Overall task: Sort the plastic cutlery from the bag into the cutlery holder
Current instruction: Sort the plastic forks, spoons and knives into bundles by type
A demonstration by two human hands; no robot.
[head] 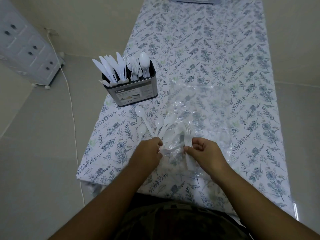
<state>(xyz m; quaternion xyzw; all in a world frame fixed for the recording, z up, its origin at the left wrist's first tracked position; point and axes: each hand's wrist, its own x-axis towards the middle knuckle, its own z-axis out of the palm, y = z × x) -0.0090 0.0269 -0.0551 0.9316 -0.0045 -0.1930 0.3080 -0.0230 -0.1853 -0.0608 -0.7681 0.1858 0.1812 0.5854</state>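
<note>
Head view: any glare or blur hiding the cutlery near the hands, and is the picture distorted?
Head view: the clear bag throws soft glare, so the white spoons and forks wash out against it. The left hand and right hand look sharp. Wide-angle bending shows at the frame edges, and the cutlery holder leans. Light is dim and even.

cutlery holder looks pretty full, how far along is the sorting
Mostly done. The cutlery holder already has knives, forks and spoons standing in separate sections. In hand: the left hand grips a fan of spoons, and the right hand holds a stack of forks. Left: placing those two bunches; the clear bag looks nearly empty.
</note>
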